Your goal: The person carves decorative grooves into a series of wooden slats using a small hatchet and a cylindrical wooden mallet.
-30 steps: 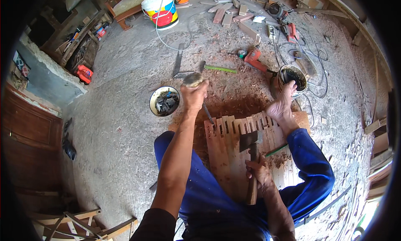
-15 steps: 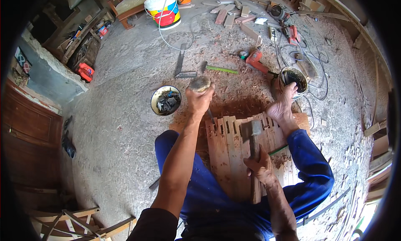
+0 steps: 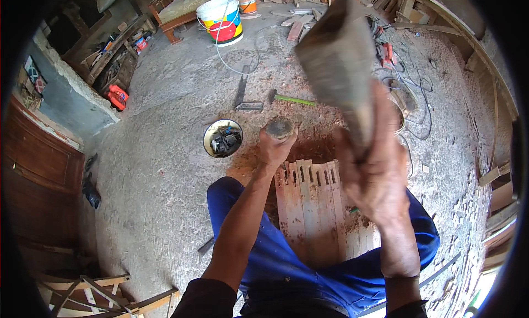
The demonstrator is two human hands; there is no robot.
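Note:
My left hand (image 3: 276,150) is wrapped round the handle of a chisel (image 3: 280,128), whose worn, round top faces up. It stands over the far end of several pale wooden slats (image 3: 315,213) laid side by side between my legs, with dark slots cut near their ends. The chisel's blade is hidden below the hand. My right hand (image 3: 380,177), raised close to the camera, is closed round a greyish wooden mallet (image 3: 341,64). Motion blurs both the hand and the mallet. Wood chips lie on the slats, and a bit of a green thing (image 3: 354,210) shows beside my right wrist.
A bowl of metal pieces (image 3: 223,139) stands left of the chisel. Beyond lie a metal square (image 3: 242,95) and a green-handled hammer (image 3: 292,100). Farther off are a colourful bucket (image 3: 220,23), a red power tool (image 3: 387,55) with cords, and wood offcuts.
My right hand has swung the mallet up from low over the slats to near the camera. My left hand with the chisel sits slightly lower and further right in view. The bare foot is now hidden.

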